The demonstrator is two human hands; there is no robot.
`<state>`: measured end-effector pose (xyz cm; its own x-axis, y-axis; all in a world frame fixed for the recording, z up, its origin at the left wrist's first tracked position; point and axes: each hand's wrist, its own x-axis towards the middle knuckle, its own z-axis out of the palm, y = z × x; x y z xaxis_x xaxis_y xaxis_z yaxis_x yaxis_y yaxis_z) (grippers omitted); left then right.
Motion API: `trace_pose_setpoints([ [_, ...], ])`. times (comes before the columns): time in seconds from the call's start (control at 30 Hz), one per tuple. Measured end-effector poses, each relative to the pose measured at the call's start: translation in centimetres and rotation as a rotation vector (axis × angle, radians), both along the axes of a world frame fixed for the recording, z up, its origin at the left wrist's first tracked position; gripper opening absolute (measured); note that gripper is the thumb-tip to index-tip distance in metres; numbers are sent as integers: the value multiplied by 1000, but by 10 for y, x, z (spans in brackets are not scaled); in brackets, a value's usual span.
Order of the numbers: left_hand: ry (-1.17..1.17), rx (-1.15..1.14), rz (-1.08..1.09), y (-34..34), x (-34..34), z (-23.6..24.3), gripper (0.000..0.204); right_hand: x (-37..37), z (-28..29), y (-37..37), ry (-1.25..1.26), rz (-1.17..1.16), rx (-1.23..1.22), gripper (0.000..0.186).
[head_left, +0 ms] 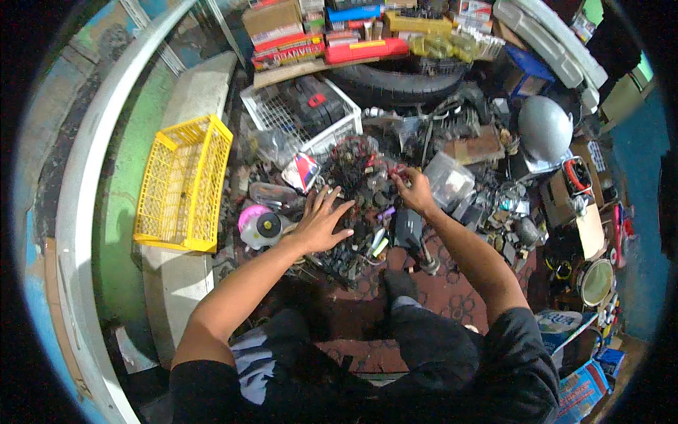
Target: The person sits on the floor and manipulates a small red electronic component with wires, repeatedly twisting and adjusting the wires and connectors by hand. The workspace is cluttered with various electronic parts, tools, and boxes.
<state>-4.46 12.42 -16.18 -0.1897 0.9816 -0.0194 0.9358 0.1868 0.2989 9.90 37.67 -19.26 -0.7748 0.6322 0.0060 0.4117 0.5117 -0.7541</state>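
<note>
My left hand (323, 222) rests over a heap of small dark parts and tangled wires (353, 261), its fingers spread apart. My right hand (415, 188) is pinched on a small red piece (397, 169) at the back of the heap. Beside the left hand are a pink lid and whitish container (255, 233) and a red, white and blue packet (299, 172). Near the right hand lie a clear plastic box (452, 182), a dark grey block (407, 229) and a small purple cylinder (385, 213).
A yellow crate (164, 186) stands on a ledge at left. A white crate (258, 108) with a black case (318, 100) sits behind the heap, below stacked boxes (288, 53) and a tyre (381, 83). At right are a silver helmet (544, 129) and assorted tins and cartons (594, 284).
</note>
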Motion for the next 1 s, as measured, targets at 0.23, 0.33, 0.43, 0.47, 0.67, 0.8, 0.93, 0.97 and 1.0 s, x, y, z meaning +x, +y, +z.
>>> trace_pose_setpoints([
  [0.23, -233, 141, 16, -33, 26, 163, 57, 40, 136, -35, 472, 202, -348, 18],
  [0.33, -449, 202, 129, -40, 42, 208, 47, 48, 200, -74, 480, 329, -438, 21],
  [0.43, -967, 212, 395, -37, 67, 244, 37, 54, 239, -97, 482, 443, -343, 22],
  [0.47, -1098, 244, 406, -39, 72, 250, 37, 56, 248, -102, 496, 463, -318, 22],
  [0.67, -1491, 446, 339, -54, 90, 260, 28, 82, 285, -134, 472, 621, -165, 31],
  [0.8, -1471, 457, 274, -52, 86, 272, 27, 98, 296, -152, 449, 539, -227, 34],
  [0.93, -1564, 590, 167, -57, 61, 280, 24, 102, 282, -144, 567, 465, -219, 32],
  [0.97, -1558, 602, 187, -61, 59, 280, 25, 109, 284, -144, 542, 432, -332, 25],
  [1.0, -1569, 616, 183, -66, 57, 280, 25, 111, 289, -148, 548, 411, -282, 24],
])
